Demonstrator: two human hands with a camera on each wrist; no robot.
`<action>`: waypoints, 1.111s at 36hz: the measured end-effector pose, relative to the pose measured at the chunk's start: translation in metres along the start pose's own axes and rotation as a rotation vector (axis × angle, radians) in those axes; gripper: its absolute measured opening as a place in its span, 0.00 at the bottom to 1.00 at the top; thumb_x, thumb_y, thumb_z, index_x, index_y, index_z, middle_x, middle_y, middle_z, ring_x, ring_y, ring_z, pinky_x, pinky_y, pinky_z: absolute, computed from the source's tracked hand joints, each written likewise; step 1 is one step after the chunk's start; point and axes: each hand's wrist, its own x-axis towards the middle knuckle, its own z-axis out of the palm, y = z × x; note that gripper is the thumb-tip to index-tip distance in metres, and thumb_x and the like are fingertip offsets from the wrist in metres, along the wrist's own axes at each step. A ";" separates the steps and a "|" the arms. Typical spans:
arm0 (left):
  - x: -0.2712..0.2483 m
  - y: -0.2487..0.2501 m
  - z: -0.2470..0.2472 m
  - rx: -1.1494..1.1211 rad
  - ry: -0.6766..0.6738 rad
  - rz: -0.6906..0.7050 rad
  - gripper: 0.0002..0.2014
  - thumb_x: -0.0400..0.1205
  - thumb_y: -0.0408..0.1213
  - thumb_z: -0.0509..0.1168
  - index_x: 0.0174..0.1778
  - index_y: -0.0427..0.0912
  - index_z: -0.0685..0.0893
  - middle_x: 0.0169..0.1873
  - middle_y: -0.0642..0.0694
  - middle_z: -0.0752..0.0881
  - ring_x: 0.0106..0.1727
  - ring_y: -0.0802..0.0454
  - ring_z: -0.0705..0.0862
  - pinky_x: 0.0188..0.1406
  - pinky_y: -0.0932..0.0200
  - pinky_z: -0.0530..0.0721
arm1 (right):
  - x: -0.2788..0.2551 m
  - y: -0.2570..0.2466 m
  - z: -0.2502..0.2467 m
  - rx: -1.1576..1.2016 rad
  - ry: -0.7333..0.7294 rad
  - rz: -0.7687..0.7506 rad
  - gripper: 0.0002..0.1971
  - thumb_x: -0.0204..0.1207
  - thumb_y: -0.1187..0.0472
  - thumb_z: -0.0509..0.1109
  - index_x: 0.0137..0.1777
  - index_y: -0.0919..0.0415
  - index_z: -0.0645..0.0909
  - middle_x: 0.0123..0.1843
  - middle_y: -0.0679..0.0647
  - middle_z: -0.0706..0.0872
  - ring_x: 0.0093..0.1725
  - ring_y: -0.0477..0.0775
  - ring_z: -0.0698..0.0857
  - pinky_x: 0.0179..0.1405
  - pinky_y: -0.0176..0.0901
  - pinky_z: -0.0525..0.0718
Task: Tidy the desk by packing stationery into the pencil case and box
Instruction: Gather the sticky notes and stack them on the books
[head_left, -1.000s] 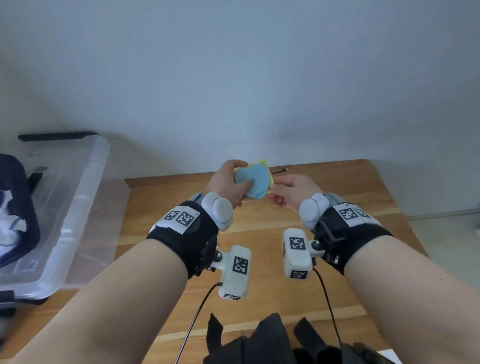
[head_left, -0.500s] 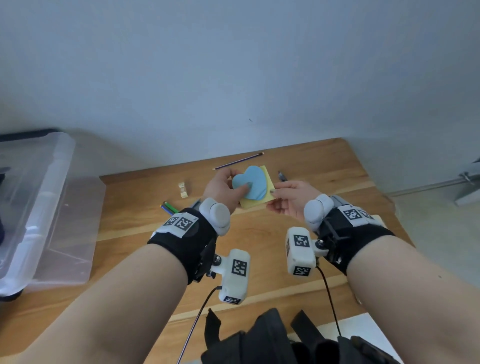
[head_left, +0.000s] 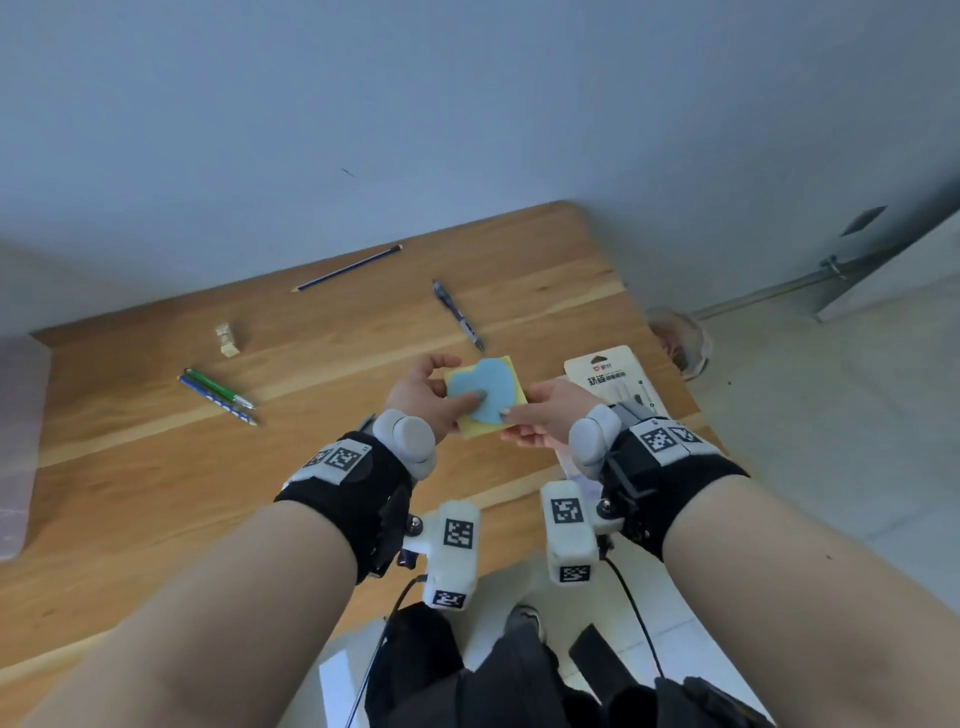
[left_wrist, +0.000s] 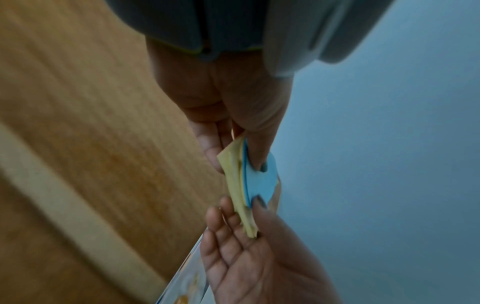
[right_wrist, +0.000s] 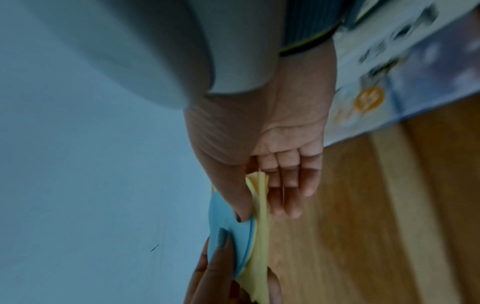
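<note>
Both hands hold a stack of sticky notes above the wooden desk (head_left: 130, 488): a blue heart-shaped pad (head_left: 491, 387) lies on a yellow square pad (head_left: 480, 428). My left hand (head_left: 431, 397) pinches the stack's left side, thumb on the blue pad. My right hand (head_left: 540, 415) pinches its right edge, thumb on top and fingers beneath. In the left wrist view the blue pad (left_wrist: 259, 179) and yellow pad (left_wrist: 235, 185) sit between my left hand (left_wrist: 233, 148) and right hand (left_wrist: 249, 226). The right wrist view shows the blue pad (right_wrist: 223, 224) and yellow pad (right_wrist: 259, 246) the same way.
On the desk lie a dark blue pencil (head_left: 348, 267) at the back, a black pen (head_left: 460, 317), a small eraser (head_left: 226, 340), and a green pen with a blue pencil (head_left: 221, 395). A carded stationery pack (head_left: 613, 382) lies by the right edge. A clear plastic box (head_left: 15, 441) is at far left.
My head view has swung right and down, bringing the pens and the carded pack into sight. Both hands keep hold of the sticky notes and have lowered them nearer the desk.
</note>
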 end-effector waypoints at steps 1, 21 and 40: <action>0.002 -0.003 -0.004 -0.016 -0.013 -0.030 0.21 0.74 0.36 0.76 0.60 0.48 0.77 0.40 0.44 0.87 0.31 0.51 0.85 0.23 0.61 0.85 | 0.004 0.001 0.003 -0.046 0.004 0.003 0.02 0.76 0.68 0.71 0.44 0.63 0.81 0.27 0.51 0.87 0.40 0.52 0.86 0.53 0.45 0.83; 0.073 0.001 -0.006 -0.042 -0.112 -0.371 0.17 0.78 0.28 0.70 0.62 0.35 0.77 0.51 0.39 0.83 0.42 0.42 0.86 0.32 0.53 0.91 | 0.073 -0.031 0.005 -0.592 0.176 0.261 0.12 0.72 0.55 0.70 0.32 0.60 0.77 0.30 0.56 0.83 0.33 0.58 0.84 0.40 0.42 0.80; 0.084 0.048 0.044 -0.051 -0.084 -0.335 0.08 0.83 0.33 0.64 0.56 0.37 0.82 0.40 0.41 0.84 0.34 0.46 0.84 0.45 0.49 0.89 | 0.050 -0.058 -0.073 -0.944 0.412 0.262 0.17 0.72 0.46 0.67 0.31 0.57 0.71 0.27 0.52 0.76 0.25 0.51 0.75 0.25 0.37 0.68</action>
